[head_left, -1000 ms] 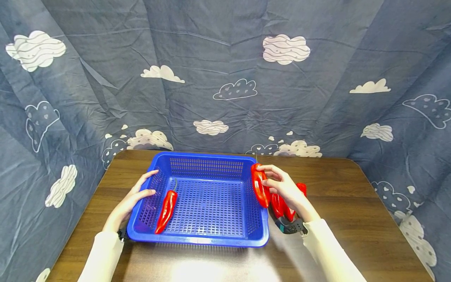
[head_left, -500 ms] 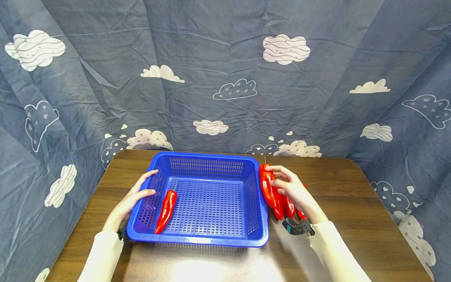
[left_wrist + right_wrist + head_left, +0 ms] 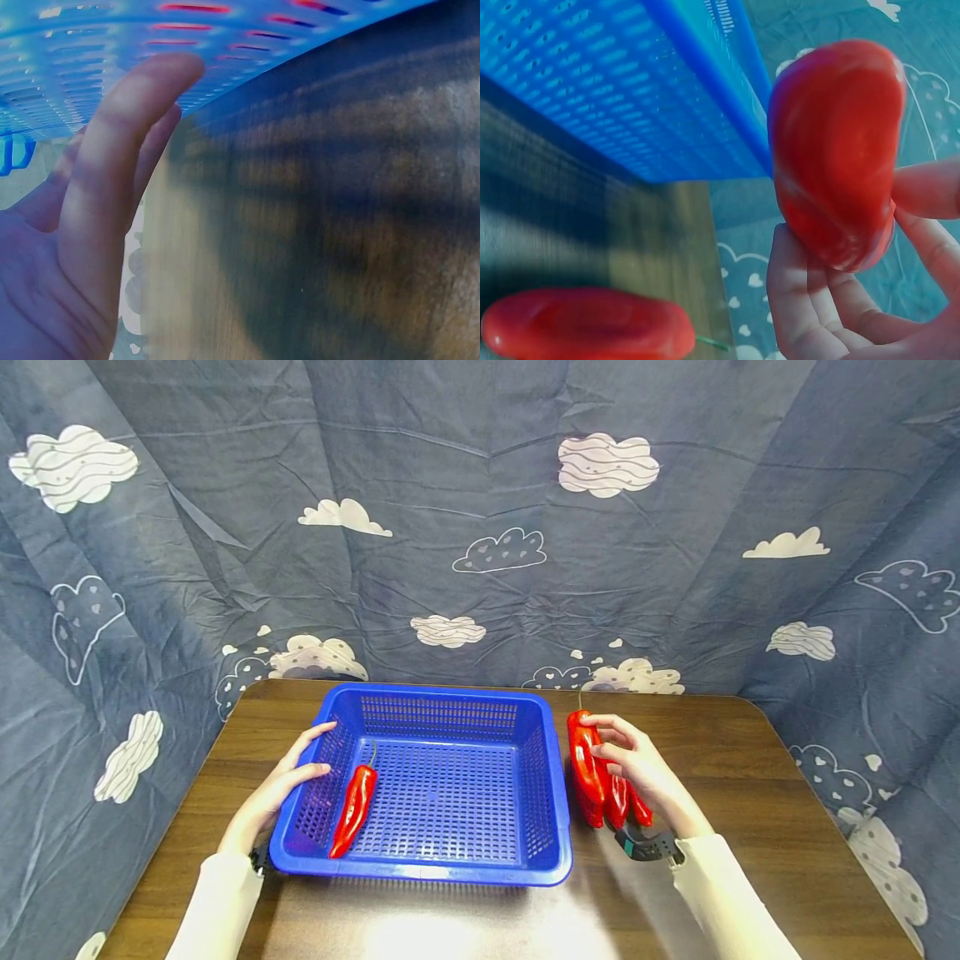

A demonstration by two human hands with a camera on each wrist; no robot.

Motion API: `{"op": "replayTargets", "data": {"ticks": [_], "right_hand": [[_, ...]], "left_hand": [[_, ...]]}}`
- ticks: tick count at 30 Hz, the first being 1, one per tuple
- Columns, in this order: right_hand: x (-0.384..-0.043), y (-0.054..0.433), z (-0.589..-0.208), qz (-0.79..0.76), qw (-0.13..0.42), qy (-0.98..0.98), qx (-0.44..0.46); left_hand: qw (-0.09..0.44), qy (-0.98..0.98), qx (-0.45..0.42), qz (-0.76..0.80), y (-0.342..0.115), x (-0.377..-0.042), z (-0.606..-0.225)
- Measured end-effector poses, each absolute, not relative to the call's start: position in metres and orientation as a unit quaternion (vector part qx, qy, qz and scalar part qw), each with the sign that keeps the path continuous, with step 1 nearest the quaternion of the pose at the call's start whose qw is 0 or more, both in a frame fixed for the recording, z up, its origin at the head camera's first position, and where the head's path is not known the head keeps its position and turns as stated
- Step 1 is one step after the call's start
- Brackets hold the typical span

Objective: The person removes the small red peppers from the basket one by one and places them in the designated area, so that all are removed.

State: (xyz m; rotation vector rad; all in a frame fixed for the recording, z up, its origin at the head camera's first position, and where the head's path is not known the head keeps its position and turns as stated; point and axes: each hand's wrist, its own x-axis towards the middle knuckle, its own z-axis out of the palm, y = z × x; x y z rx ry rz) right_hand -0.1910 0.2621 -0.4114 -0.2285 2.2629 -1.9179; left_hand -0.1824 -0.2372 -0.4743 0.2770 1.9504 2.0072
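My right hand (image 3: 633, 760) holds a long red chili pepper (image 3: 583, 752) between thumb and fingers, just right of the blue plastic basket (image 3: 420, 871). Its green stem points to the far side. In the right wrist view that chili pepper (image 3: 840, 135) appears above the tabletop, almost end-on. Several more red chili peppers (image 3: 617, 802) lie beneath and beside this hand, partly hidden by it. My left hand (image 3: 273, 793) rests at the basket's left rim, fingers and thumb extended over it. Another red chili pepper (image 3: 356, 810) lies inside the basket along the left wall.
The basket stands on a brown wooden table (image 3: 720, 760), its perforated walls sloping outward. Behind the table hangs a dark blue curtain (image 3: 480, 593) printed with white clouds. Glare brightens the table's near edge.
My right hand has moved right with its chili pepper, from over the basket's right rim to beside the basket, above the other peppers. The left hand and the basket have stayed put.
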Motion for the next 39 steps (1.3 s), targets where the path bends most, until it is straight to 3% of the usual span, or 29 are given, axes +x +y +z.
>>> {"op": "replayTargets", "data": {"ticks": [27,39], "right_hand": [[-0.184,0.304,-0.419,-0.684,0.058,0.721,-0.098],[-0.182,0.314,-0.424,-0.662,0.046,0.746,-0.058]], "left_hand": [[0.159,0.687,0.091,0.704,-0.237,-0.182,-0.475],[0.159,0.688,0.095,0.701,-0.237,-0.183,-0.475]]}}
